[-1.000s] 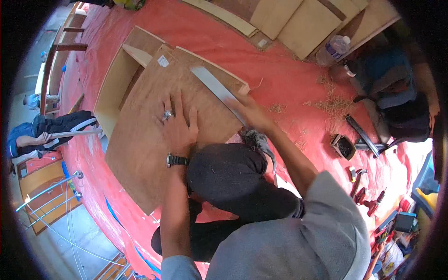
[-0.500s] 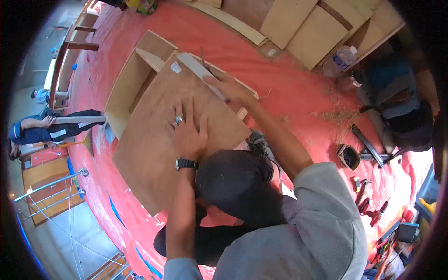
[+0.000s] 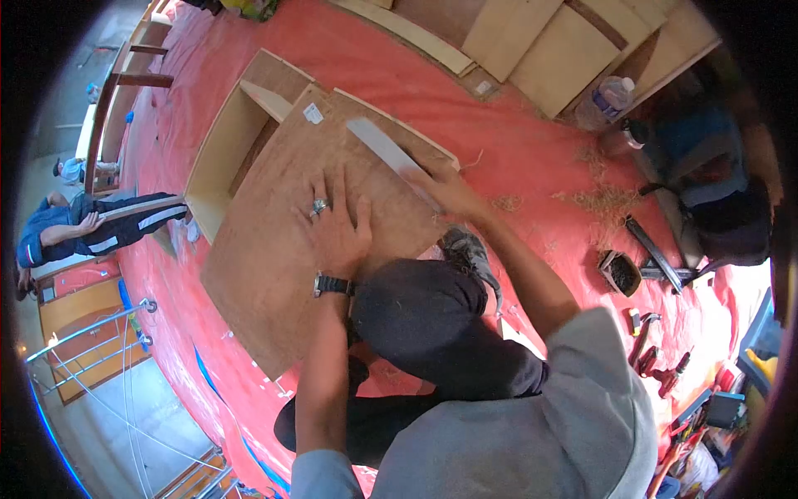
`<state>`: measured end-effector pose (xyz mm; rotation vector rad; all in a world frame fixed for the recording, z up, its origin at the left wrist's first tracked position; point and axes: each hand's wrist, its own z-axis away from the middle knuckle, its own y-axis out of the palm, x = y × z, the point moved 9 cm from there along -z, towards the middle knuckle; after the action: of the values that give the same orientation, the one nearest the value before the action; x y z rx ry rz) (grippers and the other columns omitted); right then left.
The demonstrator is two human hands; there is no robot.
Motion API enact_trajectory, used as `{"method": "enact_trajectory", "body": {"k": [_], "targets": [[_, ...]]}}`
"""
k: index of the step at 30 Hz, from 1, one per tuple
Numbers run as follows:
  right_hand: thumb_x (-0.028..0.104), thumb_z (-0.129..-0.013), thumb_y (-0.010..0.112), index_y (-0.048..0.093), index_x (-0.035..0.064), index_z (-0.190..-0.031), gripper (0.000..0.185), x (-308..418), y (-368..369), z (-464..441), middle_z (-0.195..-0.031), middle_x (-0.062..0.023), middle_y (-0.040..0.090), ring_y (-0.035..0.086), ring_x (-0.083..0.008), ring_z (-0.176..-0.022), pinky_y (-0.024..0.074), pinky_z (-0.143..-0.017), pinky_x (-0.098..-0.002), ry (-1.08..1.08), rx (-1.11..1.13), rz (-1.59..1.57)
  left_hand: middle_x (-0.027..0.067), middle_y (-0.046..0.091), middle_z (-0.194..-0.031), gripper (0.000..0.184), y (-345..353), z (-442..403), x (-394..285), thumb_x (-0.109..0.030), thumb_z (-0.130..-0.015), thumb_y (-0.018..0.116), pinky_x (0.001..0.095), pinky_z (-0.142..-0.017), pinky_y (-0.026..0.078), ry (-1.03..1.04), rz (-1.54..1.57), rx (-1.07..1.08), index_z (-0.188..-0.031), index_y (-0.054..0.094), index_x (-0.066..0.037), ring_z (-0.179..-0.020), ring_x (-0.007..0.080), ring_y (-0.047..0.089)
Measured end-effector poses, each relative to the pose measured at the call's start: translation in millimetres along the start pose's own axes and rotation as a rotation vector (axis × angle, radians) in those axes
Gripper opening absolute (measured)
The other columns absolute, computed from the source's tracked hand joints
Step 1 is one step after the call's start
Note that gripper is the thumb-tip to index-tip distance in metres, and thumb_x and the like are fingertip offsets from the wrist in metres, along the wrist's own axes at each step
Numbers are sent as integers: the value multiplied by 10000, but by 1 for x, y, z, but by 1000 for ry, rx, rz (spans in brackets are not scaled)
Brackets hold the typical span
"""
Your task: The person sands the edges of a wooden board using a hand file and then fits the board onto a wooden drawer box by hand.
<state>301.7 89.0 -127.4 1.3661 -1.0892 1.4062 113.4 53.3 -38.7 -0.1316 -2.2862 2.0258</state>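
My left hand [image 3: 339,233], with a ring and a wristwatch, lies flat on a brown plywood panel [image 3: 266,266], fingers spread. A small white label [image 3: 312,113] is stuck near the panel's far corner. My right hand [image 3: 449,191] is closed round the near end of a long pale flat bar [image 3: 384,148], which lies along the panel's right edge. Its exact kind is unclear. Beneath the panel shows an open wooden box frame [image 3: 224,154]. My bent knee [image 3: 416,312] is close to the panel's near edge.
Red sheeting [image 3: 532,183] covers the floor. Wooden boards [image 3: 573,62], a plastic bottle [image 3: 603,104], a small container of dark bits [image 3: 619,273], a hammer [image 3: 644,333] and a drill [image 3: 672,374] lie rightward. Another person [image 3: 71,233] holds a board at left, above a metal rack [image 3: 91,337].
My right hand has slid the pale bar toward me along the panel's right edge. My left hand stays nearly in place. The other person at left has shifted posture.
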Motion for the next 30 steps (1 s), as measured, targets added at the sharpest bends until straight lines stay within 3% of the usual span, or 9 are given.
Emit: {"method": "enact_trajectory", "body": {"k": [6,8,12,15,21,23,25,28,30], "targets": [[361,-1029,597,536,43,-1464,542,35,18,-63,-1329,-200,673,641,-236,-1146,478,-1006,-351,15,7,-147,209,327,-1643,712,1,2,1,-481,-996,520,731,-1187,120,-12,-8,28,-1626,312,-222,-1523,431,280],[349,-1044,572,469,28,-1517,581,20,3,-12,-1425,-186,616,586,-243,-1280,427,-1093,-342,-84,-36,35,209,316,-1650,710,2,1,3,-480,-998,517,731,-1187,118,-15,-2,16,-1627,312,-223,-1530,429,268],[333,-1064,530,343,-16,-1580,650,10,-20,123,-1619,-177,404,360,-265,-1501,274,-1221,-361,231,59,-78,197,300,-1662,708,0,1,2,-479,-998,522,729,-1188,117,-16,52,15,-1627,312,-229,-1541,427,246],[345,-1058,550,365,-32,-1562,656,7,-22,110,-1581,-208,451,413,-266,-1470,308,-1201,-360,187,82,-85,186,306,-1662,707,4,-2,4,-479,-997,528,731,-1185,125,10,54,3,-1625,316,-233,-1537,423,254],[438,-1026,567,454,77,-1541,640,0,19,-76,-1382,-218,627,633,-251,-1185,488,-999,-360,-142,-22,46,182,313,-1659,696,-1,0,1,-477,-1001,527,735,-1179,139,13,-19,1,-1619,329,-226,-1528,413,276],[466,-1013,579,487,92,-1524,640,14,34,-100,-1244,-157,676,643,-200,-1021,530,-875,-353,-7,43,-264,183,313,-1659,693,0,2,1,-475,-1001,528,735,-1178,140,14,-17,1,-1618,332,-225,-1529,411,276],[456,-1026,590,489,59,-1521,643,1,38,-94,-1296,-115,655,603,-180,-1108,502,-937,-336,126,91,-343,186,299,-1665,685,-1,0,2,-472,-1017,504,729,-1185,120,12,19,15,-1628,305,-234,-1538,410,254],[453,-1028,576,516,63,-1503,618,-7,8,-10,-1019,-89,689,630,-148,-855,535,-751,-310,268,14,-146,184,298,-1665,689,1,2,2,-465,-1010,518,727,-1187,122,13,3,4,-1625,315,-231,-1535,410,265],[434,-1045,564,451,25,-1539,651,3,-10,74,-1061,-94,681,626,-141,-812,528,-726,-295,185,15,-194,182,300,-1665,689,1,-1,2,-463,-1004,529,726,-1187,128,5,7,-4,-1619,330,-226,-1531,411,276]]}}
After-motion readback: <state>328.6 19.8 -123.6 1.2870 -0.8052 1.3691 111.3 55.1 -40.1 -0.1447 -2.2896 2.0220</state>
